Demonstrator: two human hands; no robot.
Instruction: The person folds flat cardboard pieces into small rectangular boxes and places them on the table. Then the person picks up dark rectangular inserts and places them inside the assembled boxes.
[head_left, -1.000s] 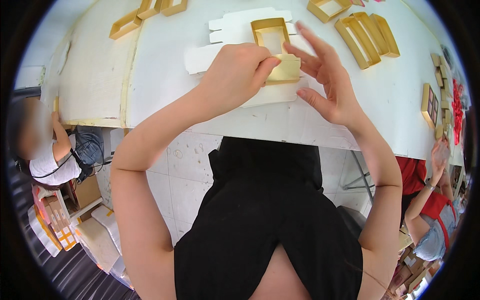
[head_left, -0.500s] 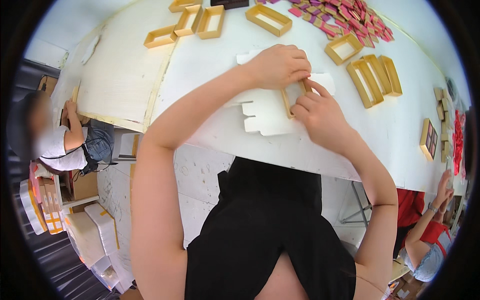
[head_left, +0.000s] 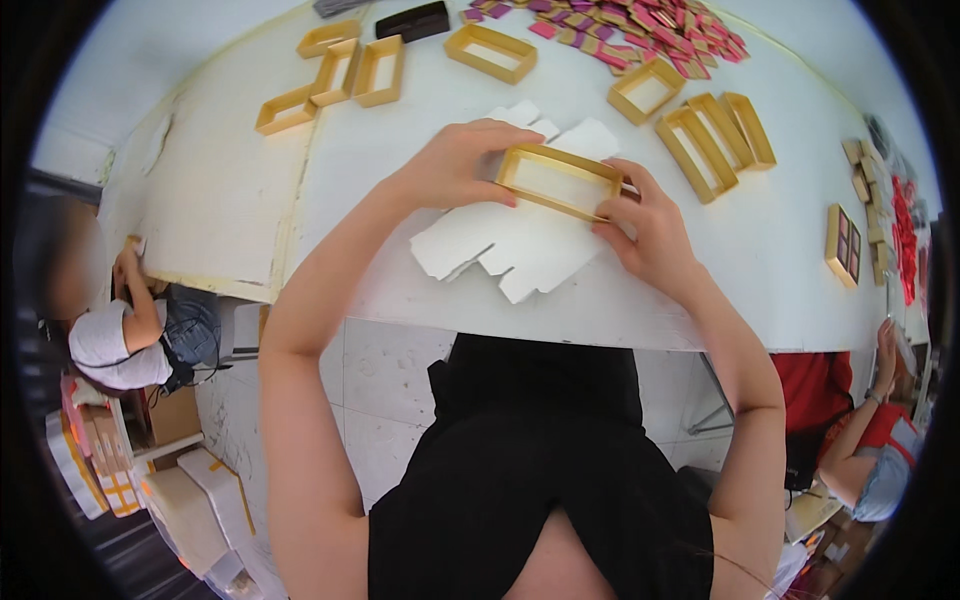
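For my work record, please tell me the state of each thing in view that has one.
Held gold frame: formed, open-centred.
Left hand: gripping its left end.
Right hand: gripping its right end.
White die-cut sheets: lying flat.
Other gold frames: formed, open-centred.
Pink-and-purple pieces: loosely heaped.
Gold-sided box: whether covered, unclear.

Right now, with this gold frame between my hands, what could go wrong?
Your left hand and right hand hold opposite ends of the gold frame, so too firm a grip might bow its thin walls. The loose white card below could slide if brushed. Swinging right might knock the nearby gold frames.
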